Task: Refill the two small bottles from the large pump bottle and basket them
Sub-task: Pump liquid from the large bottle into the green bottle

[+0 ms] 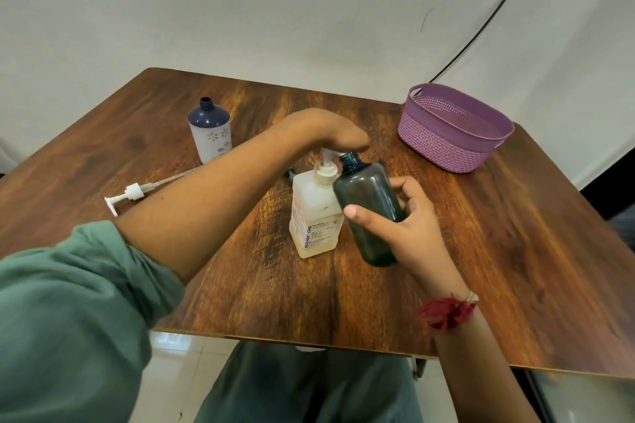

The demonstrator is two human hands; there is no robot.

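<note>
Pump bottle (313, 213) pressed by flat left grip (326, 130); right grip (412, 218) clasps dark bottle (367, 192).

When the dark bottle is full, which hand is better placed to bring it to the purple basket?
Probably the right hand: it grips the dark bottle, and the purple basket stands on its side of the table. The left hand presses the head of the pump bottle.

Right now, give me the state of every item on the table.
Pump bottle: upright, left grip pressing its head.
Dark bottle: uncapped, tilted, held by right grip, mouth by the nozzle.
White bottle: upright, uncapped.
Loose pump: lying flat.
Basket: upright, holds no bottles.
</note>
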